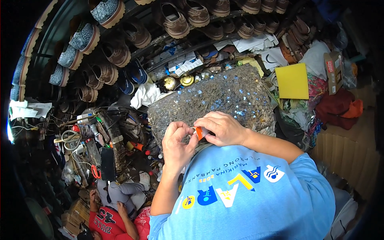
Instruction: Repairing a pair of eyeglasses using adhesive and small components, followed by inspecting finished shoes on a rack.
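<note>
Head: orange packet point(200, 133) between fingers point(211, 125)

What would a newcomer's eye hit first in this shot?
Likely the light-blue shirt filling the lower right, then the small orange item at mid-picture, held between the left hand and right hand by the near edge of a dark, blue-flecked slab. After that, the rows of shoes along the top and the yellow sheet at upper right.
</note>
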{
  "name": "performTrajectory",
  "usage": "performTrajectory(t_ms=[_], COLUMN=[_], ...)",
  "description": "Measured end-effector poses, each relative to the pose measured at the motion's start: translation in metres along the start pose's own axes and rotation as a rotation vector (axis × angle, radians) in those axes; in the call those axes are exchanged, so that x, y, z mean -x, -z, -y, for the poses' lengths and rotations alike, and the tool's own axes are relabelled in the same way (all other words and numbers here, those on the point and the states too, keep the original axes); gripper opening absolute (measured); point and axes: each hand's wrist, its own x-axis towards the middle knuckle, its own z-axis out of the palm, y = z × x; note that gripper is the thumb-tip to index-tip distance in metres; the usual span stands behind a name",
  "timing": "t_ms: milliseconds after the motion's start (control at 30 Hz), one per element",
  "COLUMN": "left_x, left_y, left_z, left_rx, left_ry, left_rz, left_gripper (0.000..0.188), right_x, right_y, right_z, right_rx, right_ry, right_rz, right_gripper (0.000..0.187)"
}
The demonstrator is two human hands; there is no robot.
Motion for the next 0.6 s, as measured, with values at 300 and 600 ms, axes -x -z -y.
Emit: performTrajectory(t_ms=[300, 600], left_x=[0.015, 0.017], left_y=[0.04, 0.04], left_z=[0.024, 0.026], left_rx=[0.814, 0.611], left_ry=[0.323, 0.185], left_rz=[-0.082, -0.154], left_gripper=[0.013, 0.013], right_x=[0.003, -0.024], right_y=[0.02, 0.01], right_z=[0.003, 0.012], right_rx=[0.129, 0.043], right_ry=[-0.155, 0.012], right_rz=[0.199, 0.147], right_gripper=[0.053, 0.082])
